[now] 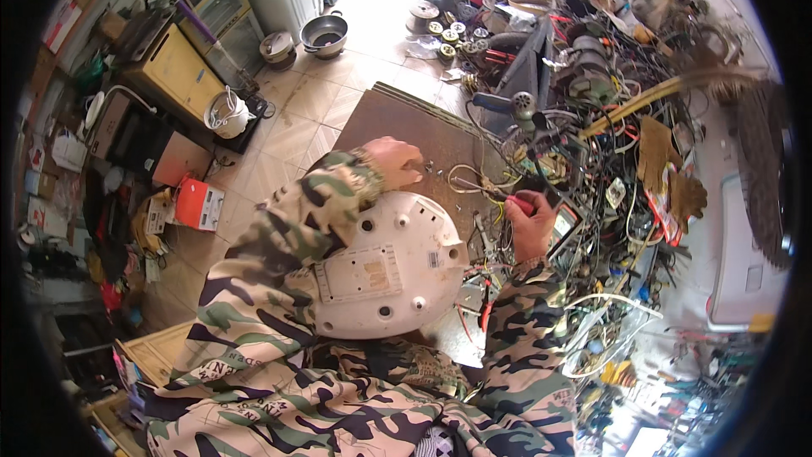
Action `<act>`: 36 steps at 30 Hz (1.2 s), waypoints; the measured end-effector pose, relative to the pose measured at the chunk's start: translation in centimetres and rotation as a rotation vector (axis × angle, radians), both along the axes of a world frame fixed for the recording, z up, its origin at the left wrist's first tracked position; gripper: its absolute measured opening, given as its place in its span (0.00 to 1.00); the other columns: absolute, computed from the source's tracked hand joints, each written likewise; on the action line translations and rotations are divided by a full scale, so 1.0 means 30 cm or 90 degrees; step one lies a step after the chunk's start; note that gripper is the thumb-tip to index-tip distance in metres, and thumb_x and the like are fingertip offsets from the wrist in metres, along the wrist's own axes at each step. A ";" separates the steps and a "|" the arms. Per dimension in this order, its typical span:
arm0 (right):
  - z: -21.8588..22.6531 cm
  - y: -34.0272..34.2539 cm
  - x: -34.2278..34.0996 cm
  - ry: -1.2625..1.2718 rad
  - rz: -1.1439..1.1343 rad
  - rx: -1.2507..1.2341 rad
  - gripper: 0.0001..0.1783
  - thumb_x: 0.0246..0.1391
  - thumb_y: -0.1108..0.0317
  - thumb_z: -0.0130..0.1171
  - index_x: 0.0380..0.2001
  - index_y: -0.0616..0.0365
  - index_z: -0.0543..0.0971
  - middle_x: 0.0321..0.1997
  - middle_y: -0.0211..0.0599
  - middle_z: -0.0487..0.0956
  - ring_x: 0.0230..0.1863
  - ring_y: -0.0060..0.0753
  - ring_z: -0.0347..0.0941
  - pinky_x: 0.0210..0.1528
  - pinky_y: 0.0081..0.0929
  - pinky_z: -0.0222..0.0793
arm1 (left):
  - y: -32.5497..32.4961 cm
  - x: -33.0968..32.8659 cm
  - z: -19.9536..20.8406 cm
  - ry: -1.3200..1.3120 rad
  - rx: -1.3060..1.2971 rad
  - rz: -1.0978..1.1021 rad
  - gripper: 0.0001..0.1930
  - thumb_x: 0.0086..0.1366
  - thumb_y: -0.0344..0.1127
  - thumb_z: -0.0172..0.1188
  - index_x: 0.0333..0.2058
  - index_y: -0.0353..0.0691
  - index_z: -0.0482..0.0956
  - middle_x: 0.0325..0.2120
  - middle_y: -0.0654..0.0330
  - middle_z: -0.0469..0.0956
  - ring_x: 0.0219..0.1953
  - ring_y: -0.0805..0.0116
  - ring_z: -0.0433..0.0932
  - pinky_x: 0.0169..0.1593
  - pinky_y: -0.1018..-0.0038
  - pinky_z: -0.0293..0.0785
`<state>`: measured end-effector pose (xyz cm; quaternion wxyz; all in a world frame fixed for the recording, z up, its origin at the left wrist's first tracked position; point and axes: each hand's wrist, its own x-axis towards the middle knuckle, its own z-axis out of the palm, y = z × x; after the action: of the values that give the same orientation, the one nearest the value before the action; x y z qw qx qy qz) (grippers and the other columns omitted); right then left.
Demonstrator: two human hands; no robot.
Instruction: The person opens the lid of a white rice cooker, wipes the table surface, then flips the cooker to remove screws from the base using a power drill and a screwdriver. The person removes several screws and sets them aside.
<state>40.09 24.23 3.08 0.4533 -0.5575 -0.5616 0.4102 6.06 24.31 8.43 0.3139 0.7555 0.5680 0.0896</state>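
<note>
Bottom side up on my lap and the bench edge lies a round off-white plastic appliance housing (404,258) with feet, round holes and a rectangular vented panel. My left forearm crosses its upper left rim. Just past the rim, my left hand (393,162) is over the brown board (381,123), fingers loosely bent and apart, with nothing visible in them. A few small metal bits (430,164) lie by its fingertips. To the right, my right hand (530,222) is closed on a thin tool with a red handle (518,202), partly hidden by the fingers. Wires lie around its tip.
Red-handled pliers (485,309) lie right of the housing. A hot-air gun (524,110) stands beyond my right hand. Heaped cables and parts (592,76) fill the right side. At the left are a wooden cabinet (182,72), a pan (325,34) and a red-orange box (200,205).
</note>
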 end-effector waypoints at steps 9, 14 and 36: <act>-0.083 0.043 -0.073 0.052 0.013 -0.106 0.16 0.55 0.73 0.72 0.44 0.68 0.80 0.37 0.37 0.84 0.32 0.23 0.78 0.37 0.23 0.76 | 0.219 0.100 -0.243 0.115 -0.080 -0.097 0.24 0.59 0.46 0.68 0.54 0.47 0.81 0.40 0.52 0.85 0.46 0.49 0.84 0.50 0.55 0.79; -0.133 0.060 -0.063 0.095 0.016 -0.146 0.15 0.56 0.73 0.71 0.44 0.68 0.79 0.36 0.37 0.84 0.32 0.25 0.79 0.38 0.23 0.77 | 0.264 0.113 -0.370 0.044 -0.031 -0.143 0.12 0.53 0.42 0.67 0.36 0.49 0.89 0.34 0.53 0.86 0.42 0.49 0.85 0.46 0.56 0.81; -0.225 -0.406 0.168 0.065 -0.123 -0.273 0.34 0.70 0.49 0.52 0.65 0.68 0.70 0.61 0.45 0.77 0.58 0.39 0.75 0.58 0.35 0.72 | -0.110 -0.423 -0.053 -0.127 -0.087 0.134 0.32 0.73 0.60 0.51 0.60 0.37 0.76 0.54 0.43 0.80 0.56 0.48 0.80 0.57 0.55 0.77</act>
<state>45.12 12.05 -3.66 0.3894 -0.6707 -0.3820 0.5026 -6.64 21.01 6.82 0.4086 0.6562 0.6145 0.1577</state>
